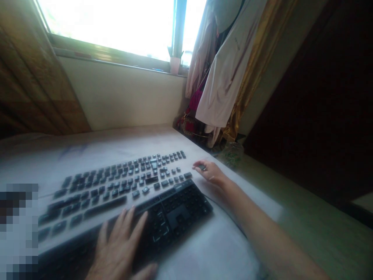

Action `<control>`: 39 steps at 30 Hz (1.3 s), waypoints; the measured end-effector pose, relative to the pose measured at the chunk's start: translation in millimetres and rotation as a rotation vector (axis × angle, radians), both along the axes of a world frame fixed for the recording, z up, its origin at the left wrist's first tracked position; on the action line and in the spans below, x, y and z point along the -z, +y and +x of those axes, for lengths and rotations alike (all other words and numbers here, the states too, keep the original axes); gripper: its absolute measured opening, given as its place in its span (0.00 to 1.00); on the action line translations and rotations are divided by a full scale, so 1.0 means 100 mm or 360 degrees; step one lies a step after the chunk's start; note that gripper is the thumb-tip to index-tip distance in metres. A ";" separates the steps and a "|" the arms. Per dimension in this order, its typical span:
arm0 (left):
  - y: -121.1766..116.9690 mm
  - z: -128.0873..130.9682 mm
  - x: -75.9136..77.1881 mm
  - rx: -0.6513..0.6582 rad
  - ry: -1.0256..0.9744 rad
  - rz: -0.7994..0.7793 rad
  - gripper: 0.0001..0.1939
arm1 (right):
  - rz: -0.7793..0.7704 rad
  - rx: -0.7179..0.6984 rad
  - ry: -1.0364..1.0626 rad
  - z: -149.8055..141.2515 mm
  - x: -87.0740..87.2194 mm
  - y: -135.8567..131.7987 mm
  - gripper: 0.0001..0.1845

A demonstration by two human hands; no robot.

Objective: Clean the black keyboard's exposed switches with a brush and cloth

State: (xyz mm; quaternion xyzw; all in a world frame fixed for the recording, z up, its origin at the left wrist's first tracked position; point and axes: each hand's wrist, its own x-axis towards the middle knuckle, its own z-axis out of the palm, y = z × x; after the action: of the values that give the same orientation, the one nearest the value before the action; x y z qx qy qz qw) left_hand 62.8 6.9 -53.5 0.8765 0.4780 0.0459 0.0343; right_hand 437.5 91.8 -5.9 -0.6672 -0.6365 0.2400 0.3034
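Observation:
A black keyboard (186, 216) with its keycaps off lies on the pale sheeted surface, tilted across my view. My left hand (119, 243) rests over its middle, fingers spread. Beyond the keyboard, loose black keycaps (116, 181) are laid out in rows much like a keyboard's layout, with a long spacebar (106, 207) among them. My right hand (208, 171) is at the right end of those rows, low over the sheet. Its thumb and fingers pinch a small dark keycap (201, 167).
A cable (230, 217) runs from the keyboard under my right forearm. A window (110, 31) with a small potted plant (175, 64) on its sill is ahead. Clothes (224, 77) hang at the right, above a clear plastic bag (231, 153). Curtains (32, 70) flank the window.

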 end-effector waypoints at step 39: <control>0.00 0.08 -0.07 -0.0113 0.0038 -0.0025 0.44 | 0.0382 0.0228 -0.0065 -0.49 0.29 -1.10 0.26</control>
State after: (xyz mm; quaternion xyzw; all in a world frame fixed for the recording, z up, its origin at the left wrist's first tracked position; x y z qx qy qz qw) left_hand 70.5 6.6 -46.5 0.8591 0.5096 0.0329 0.0339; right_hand 388.9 -18.2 -34.9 -0.6746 -0.6174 0.1262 0.3844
